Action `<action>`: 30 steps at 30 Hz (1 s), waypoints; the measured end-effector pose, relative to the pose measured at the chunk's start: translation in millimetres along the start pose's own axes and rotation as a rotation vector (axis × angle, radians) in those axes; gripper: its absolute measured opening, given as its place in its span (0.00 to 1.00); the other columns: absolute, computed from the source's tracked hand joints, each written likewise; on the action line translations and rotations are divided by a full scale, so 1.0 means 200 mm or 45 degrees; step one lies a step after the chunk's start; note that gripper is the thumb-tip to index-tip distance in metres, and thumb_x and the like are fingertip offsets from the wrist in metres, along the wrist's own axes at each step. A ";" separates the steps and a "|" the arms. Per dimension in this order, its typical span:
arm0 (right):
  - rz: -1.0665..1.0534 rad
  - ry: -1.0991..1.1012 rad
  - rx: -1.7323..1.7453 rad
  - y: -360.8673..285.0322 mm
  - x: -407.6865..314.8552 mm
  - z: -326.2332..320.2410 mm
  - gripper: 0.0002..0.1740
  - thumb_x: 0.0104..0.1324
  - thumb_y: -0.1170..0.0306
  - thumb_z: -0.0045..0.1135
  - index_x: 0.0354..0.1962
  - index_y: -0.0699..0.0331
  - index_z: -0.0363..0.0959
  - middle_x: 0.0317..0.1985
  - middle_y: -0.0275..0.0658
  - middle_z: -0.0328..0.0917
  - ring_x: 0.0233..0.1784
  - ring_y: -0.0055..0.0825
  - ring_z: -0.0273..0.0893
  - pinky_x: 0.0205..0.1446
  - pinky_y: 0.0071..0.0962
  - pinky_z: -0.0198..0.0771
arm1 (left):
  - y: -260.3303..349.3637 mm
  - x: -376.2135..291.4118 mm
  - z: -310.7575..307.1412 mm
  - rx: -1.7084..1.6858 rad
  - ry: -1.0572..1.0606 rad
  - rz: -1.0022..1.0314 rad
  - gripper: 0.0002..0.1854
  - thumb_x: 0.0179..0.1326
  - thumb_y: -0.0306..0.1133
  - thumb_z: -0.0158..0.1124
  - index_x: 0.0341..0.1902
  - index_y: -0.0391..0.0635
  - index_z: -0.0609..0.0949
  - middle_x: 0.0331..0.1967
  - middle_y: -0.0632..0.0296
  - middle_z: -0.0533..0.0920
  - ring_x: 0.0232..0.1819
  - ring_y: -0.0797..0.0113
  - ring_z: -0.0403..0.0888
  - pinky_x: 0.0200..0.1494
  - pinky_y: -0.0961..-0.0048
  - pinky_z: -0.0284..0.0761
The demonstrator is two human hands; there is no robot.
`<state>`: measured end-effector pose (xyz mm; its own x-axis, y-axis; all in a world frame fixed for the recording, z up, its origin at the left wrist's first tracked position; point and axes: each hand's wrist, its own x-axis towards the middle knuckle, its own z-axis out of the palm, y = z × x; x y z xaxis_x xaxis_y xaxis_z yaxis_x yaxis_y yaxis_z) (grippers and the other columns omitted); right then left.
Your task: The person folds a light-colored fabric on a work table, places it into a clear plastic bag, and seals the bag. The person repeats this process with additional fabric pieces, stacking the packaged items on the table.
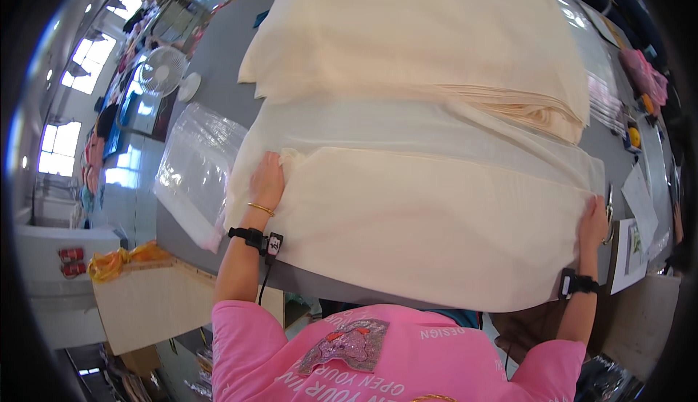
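A large sheet of cream fabric (425, 222) lies spread before me, its near part folded over with a straight edge across the middle. My left hand (267, 177) grips the left end of that edge, where the cloth bunches beside the fingers. At the right end, my right hand (593, 222) has hold of the same cloth, its fingertips partly hidden. Just beyond the fold, a thin single layer of the fabric shows the grey below faintly. Farther off rests a thick stack of folded cream fabric (414, 31), its layered edges visible at the right.
Clear plastic bags (199, 167) lie left on the grey table (218, 58), near a white fan (163, 72). Scissors (609, 211) and paper sheets (639, 200) sit close by my right hand. A pink plastic bag (643, 74) is at far right. An orange bag (128, 260) tops a wooden box.
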<state>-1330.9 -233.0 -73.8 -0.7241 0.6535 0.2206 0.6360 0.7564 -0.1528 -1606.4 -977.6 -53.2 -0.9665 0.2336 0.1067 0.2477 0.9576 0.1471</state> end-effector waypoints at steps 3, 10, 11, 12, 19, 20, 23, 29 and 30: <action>-0.085 0.000 0.088 0.14 0.04 0.00 0.24 0.81 0.55 0.43 0.53 0.69 0.75 0.45 0.56 0.83 0.48 0.58 0.81 0.52 0.48 0.74 | -0.03 -0.09 -0.06 -0.070 -0.096 -0.070 0.13 0.75 0.34 0.51 0.55 0.40 0.75 0.52 0.45 0.81 0.54 0.38 0.79 0.53 0.46 0.76; 0.059 -0.033 0.608 0.33 0.19 0.01 0.16 0.79 0.65 0.53 0.52 0.72 0.77 0.50 0.43 0.85 0.54 0.31 0.80 0.60 0.34 0.73 | -0.64 0.12 -0.18 -0.438 -0.163 -0.217 0.25 0.82 0.44 0.45 0.69 0.37 0.75 0.68 0.50 0.76 0.72 0.55 0.69 0.76 0.59 0.60; 0.191 -0.069 0.660 0.32 0.21 -0.01 0.18 0.79 0.63 0.52 0.51 0.72 0.77 0.48 0.45 0.85 0.53 0.33 0.80 0.60 0.33 0.72 | -0.71 0.20 -0.23 -0.624 -0.109 -0.212 0.24 0.82 0.43 0.47 0.68 0.38 0.77 0.64 0.54 0.80 0.67 0.58 0.74 0.73 0.61 0.66; 0.219 -0.044 0.755 0.30 0.22 -0.05 0.19 0.79 0.61 0.51 0.51 0.71 0.78 0.47 0.47 0.85 0.51 0.37 0.81 0.59 0.33 0.73 | -0.76 0.28 -0.29 -0.970 -0.073 -0.272 0.21 0.81 0.43 0.51 0.62 0.39 0.81 0.57 0.58 0.82 0.61 0.64 0.77 0.68 0.64 0.71; 0.061 0.122 0.272 -0.01 0.34 -0.16 0.17 0.79 0.56 0.46 0.43 0.61 0.72 0.35 0.56 0.82 0.42 0.63 0.78 0.42 0.55 0.71 | -0.80 0.90 -0.01 -0.916 0.041 -0.216 0.19 0.78 0.43 0.57 0.51 0.38 0.83 0.41 0.62 0.84 0.40 0.70 0.79 0.46 0.70 0.76; 0.066 0.135 0.152 -0.04 0.36 -0.14 0.16 0.79 0.54 0.45 0.44 0.58 0.71 0.32 0.53 0.82 0.39 0.60 0.80 0.41 0.57 0.71 | -0.79 0.95 0.06 -0.804 -0.016 -0.208 0.20 0.78 0.43 0.57 0.52 0.36 0.82 0.43 0.58 0.85 0.42 0.69 0.79 0.48 0.69 0.76; 0.041 0.055 -0.033 -0.07 0.40 -0.09 0.16 0.80 0.55 0.45 0.43 0.58 0.70 0.29 0.52 0.81 0.36 0.59 0.80 0.37 0.56 0.72 | -0.75 1.01 0.18 -0.272 -0.063 -0.136 0.22 0.78 0.44 0.55 0.50 0.31 0.79 0.36 0.50 0.82 0.37 0.64 0.76 0.45 0.65 0.74; -0.022 -0.049 -0.194 -0.09 0.44 -0.06 0.15 0.80 0.54 0.45 0.45 0.57 0.71 0.32 0.50 0.83 0.38 0.56 0.82 0.38 0.55 0.73 | -0.60 0.96 0.20 -0.271 0.211 -0.059 0.25 0.78 0.47 0.54 0.51 0.29 0.77 0.35 0.41 0.81 0.36 0.46 0.76 0.46 0.57 0.73; 0.023 -0.059 -0.151 -0.09 0.45 -0.08 0.16 0.80 0.54 0.45 0.45 0.57 0.71 0.33 0.50 0.84 0.39 0.55 0.82 0.40 0.54 0.74 | -0.58 0.97 0.20 -0.230 0.141 -0.109 0.26 0.78 0.47 0.54 0.53 0.29 0.77 0.37 0.40 0.82 0.38 0.45 0.77 0.47 0.57 0.74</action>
<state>-1404.5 -188.2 -36.0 -0.7222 0.6695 0.1735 0.6740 0.7376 -0.0406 -1825.1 -1037.7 -88.2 -0.9736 0.1237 0.1920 0.1832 0.9250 0.3328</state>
